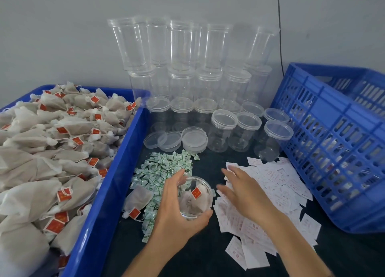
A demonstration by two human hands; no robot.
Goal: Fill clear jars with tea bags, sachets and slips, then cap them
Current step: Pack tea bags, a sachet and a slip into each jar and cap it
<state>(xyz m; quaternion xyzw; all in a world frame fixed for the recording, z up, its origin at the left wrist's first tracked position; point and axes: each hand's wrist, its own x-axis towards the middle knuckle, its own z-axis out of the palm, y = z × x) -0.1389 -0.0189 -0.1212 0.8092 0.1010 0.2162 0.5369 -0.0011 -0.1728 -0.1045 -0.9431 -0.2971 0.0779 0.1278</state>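
My left hand grips an uncapped clear jar standing on the dark table, with tea bags and a red tag inside it. My right hand hovers with straight fingers over the pile of white paper slips, holding nothing. Green and white sachets lie in a heap just left of the jar. One loose tea bag rests on the table beside them. Loose clear lids lie behind the sachets.
A blue tub heaped with tea bags fills the left side. Stacks of empty clear jars stand against the wall, with capped empty jars in front. A blue slatted crate leans at the right.
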